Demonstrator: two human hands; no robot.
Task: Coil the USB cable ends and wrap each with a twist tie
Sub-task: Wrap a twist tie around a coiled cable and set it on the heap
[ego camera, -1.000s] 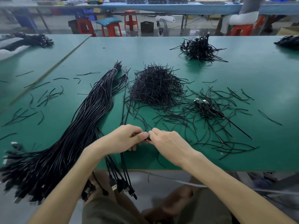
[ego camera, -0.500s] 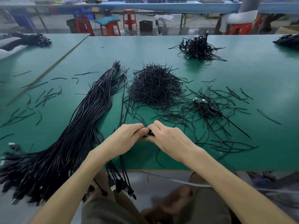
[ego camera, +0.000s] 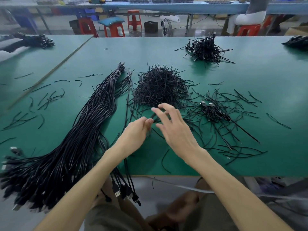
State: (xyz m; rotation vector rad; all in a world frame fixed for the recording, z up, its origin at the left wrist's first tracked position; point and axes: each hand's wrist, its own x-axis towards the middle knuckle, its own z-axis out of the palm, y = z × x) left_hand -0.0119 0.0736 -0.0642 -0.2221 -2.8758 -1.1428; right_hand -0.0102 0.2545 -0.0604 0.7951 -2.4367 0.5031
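Head view, as I read it from my station. The table (ego camera: 250, 97) is plain green with a pale tan front edge. The cable bundle (ego camera: 80, 139) is black with a grey sheen along its strands, and a whitish band (ego camera: 117, 72) rings its far end. The USB cable (ego camera: 155, 121) in work looks black to me, though it is blurred. The twist-tie heap (ego camera: 160, 87) and the scattered ties (ego camera: 233, 100) are matt black. The hanging plugs (ego camera: 117, 194) have black bodies and silver tips. I see two more silver plugs (ego camera: 206, 103) on the right. The far pile (ego camera: 206, 50) is black. The stools (ego camera: 115, 30) are red-orange, and one carries a teal cushion (ego camera: 111, 20). The far bench (ego camera: 183, 7) is light blue. My trousers (ego camera: 108, 219) are olive.
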